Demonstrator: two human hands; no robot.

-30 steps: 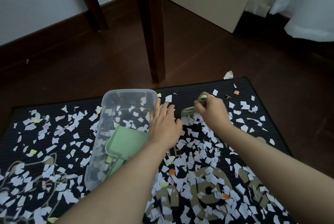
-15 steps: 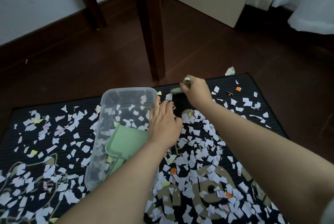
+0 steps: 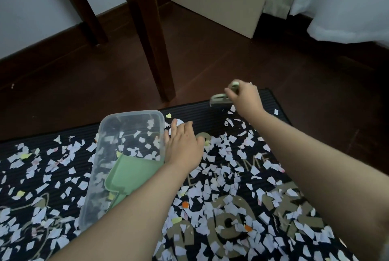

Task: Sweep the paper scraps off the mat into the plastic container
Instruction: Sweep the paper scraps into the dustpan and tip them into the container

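Head view: paper scraps (image 3: 69, 157) litter the left of the dark mat (image 3: 189, 110), far more than lie inside the plastic container (image 3: 131, 114) standing on it, which also holds a green dustpan (image 3: 130, 173). Just right of its wall the left hand (image 3: 183, 147) rests flat, fingers straight, holding nothing. Farther right, at the mat's far edge, a small brush (image 3: 219, 99) is clenched in the right hand (image 3: 246, 98). A hard stroke there could flick scraps onto the floor (image 3: 210, 60).
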